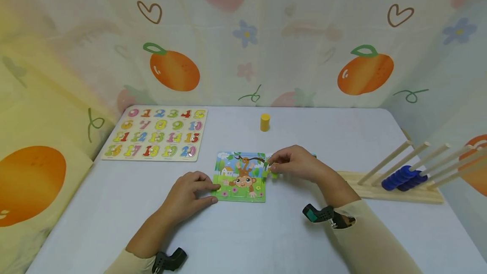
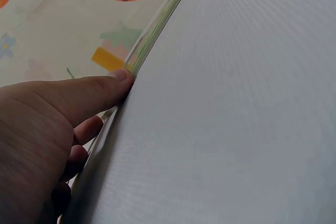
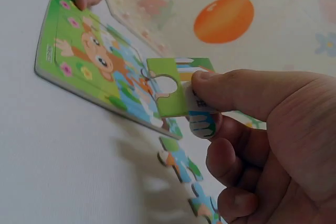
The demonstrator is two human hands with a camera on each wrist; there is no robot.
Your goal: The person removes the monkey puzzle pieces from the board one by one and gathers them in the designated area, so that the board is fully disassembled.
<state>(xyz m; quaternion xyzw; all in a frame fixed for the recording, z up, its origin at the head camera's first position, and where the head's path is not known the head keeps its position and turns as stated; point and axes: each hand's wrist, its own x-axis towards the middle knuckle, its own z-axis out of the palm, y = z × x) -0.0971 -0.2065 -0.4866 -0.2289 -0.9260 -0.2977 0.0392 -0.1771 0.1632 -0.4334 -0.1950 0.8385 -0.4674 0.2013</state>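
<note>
A monkey jigsaw puzzle (image 1: 239,183) in a flat square tray lies at mid-table. My left hand (image 1: 190,193) rests at its lower left corner, index fingertip and thumb touching the border; in the left wrist view the thumb lies along the puzzle's edge. Just off the puzzle's right side, my right hand (image 1: 298,164) pinches a puzzle piece (image 3: 182,92) between thumb and fingers. That piece is green with white and blue parts and a round notch. Loose puzzle pieces (image 3: 181,160) lie on the table below the right hand, partly hidden by it in the head view.
A number board (image 1: 154,133) lies at the back left. Behind the puzzle stands a yellow cylinder (image 1: 264,122). To the right is a wooden peg rack (image 1: 403,191) with slanting rods and blue beads (image 1: 398,177). A patterned cloth (image 1: 289,67) hangs behind the table.
</note>
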